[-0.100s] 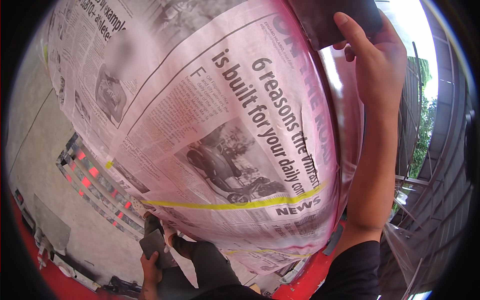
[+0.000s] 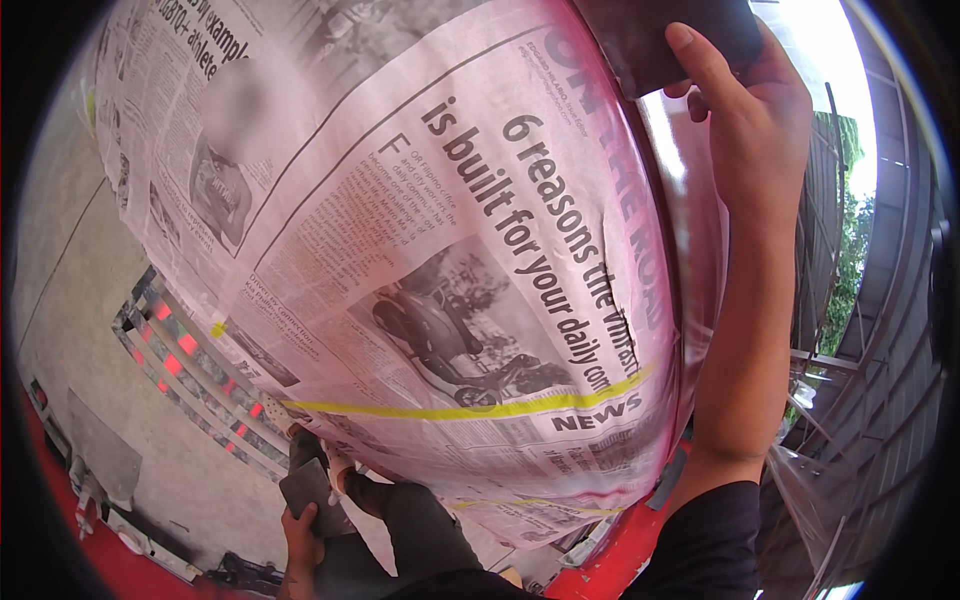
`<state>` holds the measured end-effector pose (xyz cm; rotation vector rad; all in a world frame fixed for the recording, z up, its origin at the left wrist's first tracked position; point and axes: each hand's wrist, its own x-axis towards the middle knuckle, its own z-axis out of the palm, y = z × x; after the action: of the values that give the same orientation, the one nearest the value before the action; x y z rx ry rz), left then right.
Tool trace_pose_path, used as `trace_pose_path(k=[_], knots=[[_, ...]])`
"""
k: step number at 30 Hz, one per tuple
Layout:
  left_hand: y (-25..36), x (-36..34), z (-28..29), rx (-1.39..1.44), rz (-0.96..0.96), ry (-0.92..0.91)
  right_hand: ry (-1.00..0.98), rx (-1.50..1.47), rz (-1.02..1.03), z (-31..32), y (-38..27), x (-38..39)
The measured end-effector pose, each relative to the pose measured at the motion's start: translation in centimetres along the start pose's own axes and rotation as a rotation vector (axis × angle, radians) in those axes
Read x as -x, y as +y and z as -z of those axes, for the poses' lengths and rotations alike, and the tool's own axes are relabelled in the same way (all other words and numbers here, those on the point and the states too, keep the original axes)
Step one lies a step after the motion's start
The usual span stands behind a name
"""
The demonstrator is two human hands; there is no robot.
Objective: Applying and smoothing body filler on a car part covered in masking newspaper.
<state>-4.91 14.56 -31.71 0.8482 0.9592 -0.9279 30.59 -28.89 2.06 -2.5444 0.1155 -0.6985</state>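
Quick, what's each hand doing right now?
Left hand: closed on a small dark rectangular pad.
Right hand: gripping a dark flat pad against the newspaper-covered surface.

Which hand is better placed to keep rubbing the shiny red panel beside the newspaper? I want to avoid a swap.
Probably the right hand: it presses a dark pad against the red panel. The left hand hangs low with another dark pad.

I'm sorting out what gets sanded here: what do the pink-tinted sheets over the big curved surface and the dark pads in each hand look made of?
The pink-tinted sheets look like newsprint paper: matte, printed columns and photos, a torn edge, held by yellow tape strips. The dark flat pad in the right hand and the grey one in the left hand look like sandpaper or abrasive sheet, dull and thin; not certain.
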Motion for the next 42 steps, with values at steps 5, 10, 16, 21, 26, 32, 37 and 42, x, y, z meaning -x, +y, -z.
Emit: trace_pose_path(k=[5, 10, 16, 21, 26, 32, 37, 42], knots=[[0.2, 0.1, -0.2, -0.001, 0.002, -0.001, -0.025, 0.051, -0.03, 0.2, 0.0, 0.0], [0.3, 0.2, -0.3, -0.007, -0.01, 0.011, -0.028, 0.077, 0.05, -0.3, 0.0, 0.2], [0.0, -0.2, 0.0, -0.016, 0.003, -0.002, 0.021, 0.026, 0.127, -0.8, 0.0, 0.4], [0.1, 0.1, 0.1, -0.016, 0.007, -0.006, 0.012, 0.469, 0.573, 0.4, 0.4, 0.2], [-0.4, -0.2, 0.8, -0.035, -0.002, -0.001, 0.053, 0.319, 0.052, 2.9, 1.3, 0.1], [-0.1, 0.0, 0.4, -0.02, -0.005, -0.032, 0.069, 0.167, -0.044, 3.8, 1.6, 0.6], [-0.4, -0.1, 0.9, -0.06, -0.047, -0.028, 0.006, 0.12, -0.077, 4.3, 2.1, 1.0], [0.0, 0.1, 0.1, -0.023, -0.008, -0.021, -0.091, 0.008, -0.086, 3.6, 2.0, 1.1]])
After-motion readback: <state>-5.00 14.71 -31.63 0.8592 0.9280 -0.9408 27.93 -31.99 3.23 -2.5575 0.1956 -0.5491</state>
